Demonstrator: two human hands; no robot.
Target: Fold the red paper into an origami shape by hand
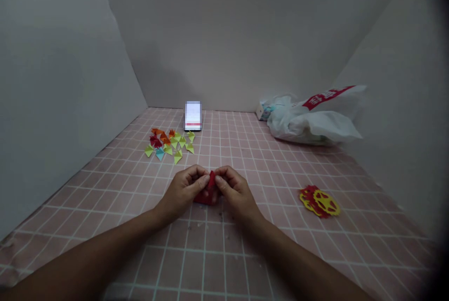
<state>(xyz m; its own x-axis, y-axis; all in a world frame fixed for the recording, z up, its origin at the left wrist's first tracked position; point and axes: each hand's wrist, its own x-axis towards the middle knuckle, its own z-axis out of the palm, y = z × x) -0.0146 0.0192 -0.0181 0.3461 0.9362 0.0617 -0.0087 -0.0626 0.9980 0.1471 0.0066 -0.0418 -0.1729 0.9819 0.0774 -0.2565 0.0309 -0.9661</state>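
Both hands meet over the middle of the pink checked surface, around a piece of folded red paper. My left hand pinches it from the left, thumb and fingers closed at its upper edge. On the other side, my right hand pinches the paper near its raised tip. The lower part of the red paper shows below the left thumb; the rest is covered by fingers. Beyond the hands, to the left, lie several small folded paper figures in yellow, orange, red and blue.
A phone with a lit, blurred screen stands near the back wall. At the back right lies a white plastic bag beside a small box. Red and yellow paper cut-outs rest to the right. White walls enclose the surface.
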